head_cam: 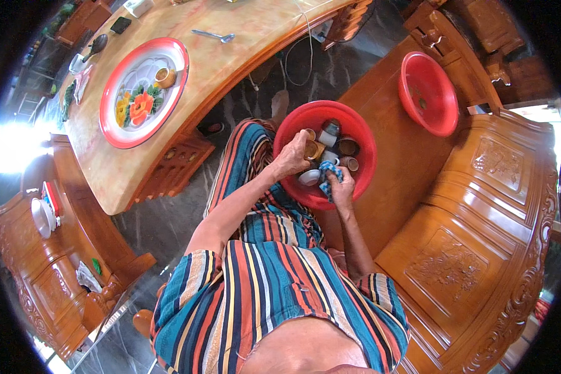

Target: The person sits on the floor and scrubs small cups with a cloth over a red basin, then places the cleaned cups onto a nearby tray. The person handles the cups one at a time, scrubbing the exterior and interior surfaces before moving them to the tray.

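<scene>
A red plastic basin (371,154) stands before me with several small cups and pots in it. My left hand (291,158) is inside its near left side, thumb and fingers around a brown cup (311,149). A bunched blue-and-white checked cloth (328,174) is gripped in my right hand (343,187), low in the basin. Close to the cloth are a white cup (330,158), a white bowl-shaped piece (309,177) and a small brown cup (349,163). A darker brown cup (348,147) and a white-and-dark piece (328,138) lie farther back.
To the right, a second red basin (427,93) rests on the carved wooden bench (397,126). A marble-topped table (205,70) curves along the left, bearing a flowered enamel tray (110,126) with a brown cup (165,78) and a metal spoon (214,35). A cable (311,51) hangs by its edge.
</scene>
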{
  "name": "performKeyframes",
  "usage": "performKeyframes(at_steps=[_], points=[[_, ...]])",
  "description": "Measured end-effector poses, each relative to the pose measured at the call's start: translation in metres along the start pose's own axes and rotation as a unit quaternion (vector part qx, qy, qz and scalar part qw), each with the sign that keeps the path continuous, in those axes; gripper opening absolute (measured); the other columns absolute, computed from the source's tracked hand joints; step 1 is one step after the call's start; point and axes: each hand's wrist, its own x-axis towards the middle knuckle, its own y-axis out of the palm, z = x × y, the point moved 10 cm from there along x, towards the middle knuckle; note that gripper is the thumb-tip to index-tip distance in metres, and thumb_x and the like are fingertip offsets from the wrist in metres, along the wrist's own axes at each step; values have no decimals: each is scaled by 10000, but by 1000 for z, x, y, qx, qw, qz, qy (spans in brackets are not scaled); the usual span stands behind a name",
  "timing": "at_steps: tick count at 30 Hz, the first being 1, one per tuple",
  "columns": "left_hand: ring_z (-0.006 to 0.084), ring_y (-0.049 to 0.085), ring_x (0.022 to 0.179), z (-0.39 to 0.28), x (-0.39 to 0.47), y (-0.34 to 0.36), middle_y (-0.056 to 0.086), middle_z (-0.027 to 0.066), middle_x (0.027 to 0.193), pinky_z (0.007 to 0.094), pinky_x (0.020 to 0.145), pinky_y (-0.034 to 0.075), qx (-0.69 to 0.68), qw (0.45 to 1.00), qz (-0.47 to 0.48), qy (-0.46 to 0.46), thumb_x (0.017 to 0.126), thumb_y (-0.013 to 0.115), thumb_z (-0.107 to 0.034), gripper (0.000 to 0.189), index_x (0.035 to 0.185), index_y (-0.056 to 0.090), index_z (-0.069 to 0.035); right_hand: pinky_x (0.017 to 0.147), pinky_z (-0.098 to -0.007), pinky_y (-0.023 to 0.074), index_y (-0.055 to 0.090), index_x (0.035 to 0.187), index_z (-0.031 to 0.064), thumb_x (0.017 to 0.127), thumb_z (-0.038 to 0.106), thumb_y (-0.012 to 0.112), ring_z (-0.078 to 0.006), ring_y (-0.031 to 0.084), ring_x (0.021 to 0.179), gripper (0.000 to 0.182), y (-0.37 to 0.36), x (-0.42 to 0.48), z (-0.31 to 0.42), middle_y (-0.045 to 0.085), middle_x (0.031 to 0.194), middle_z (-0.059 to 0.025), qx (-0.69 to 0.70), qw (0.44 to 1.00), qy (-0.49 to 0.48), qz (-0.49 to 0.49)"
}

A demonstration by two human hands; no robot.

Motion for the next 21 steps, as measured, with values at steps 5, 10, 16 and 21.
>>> performKeyframes(at_steps=[5, 10, 16, 21], points=[[384, 494, 1060, -52, 3, -10, 517, 179, 1101, 432, 917, 418, 13, 997, 7, 81, 588, 702, -37, 592, 1134, 476, -65, 552, -227, 427, 619, 901, 50, 850, 228, 685, -43, 494, 611, 197, 1, 7, -23, 557, 699, 42, 148, 987, 61, -11], [368, 499, 1038, -96, 2, -14, 554, 156, 1094, 434, 924, 414, 73, 987, 12, 140, 586, 707, -91, 614, 1176, 538, -92, 428, -200, 420, 587, 996, 62, 928, 208, 566, -65, 512, 490, 162, 10, 4, -12, 583, 693, 6, 281, 951, 125, 25], [361, 510, 959, -122, -1, -17, 600, 136, 1032, 434, 858, 427, 73, 985, -11, 153, 585, 709, -88, 577, 1136, 541, -54, 371, -207, 386, 574, 1056, 62, 949, 171, 507, -59, 467, 445, 166, 10, -5, 10, 554, 664, 12, 360, 916, 178, 3], [322, 504, 930, -149, -9, -12, 584, 102, 1008, 429, 813, 425, 150, 958, -34, 243, 605, 700, -90, 475, 1060, 562, -80, 387, -212, 396, 578, 1073, 73, 962, 164, 460, -58, 467, 454, 186, 7, -8, 13, 529, 654, 27, 353, 917, 182, -12]])
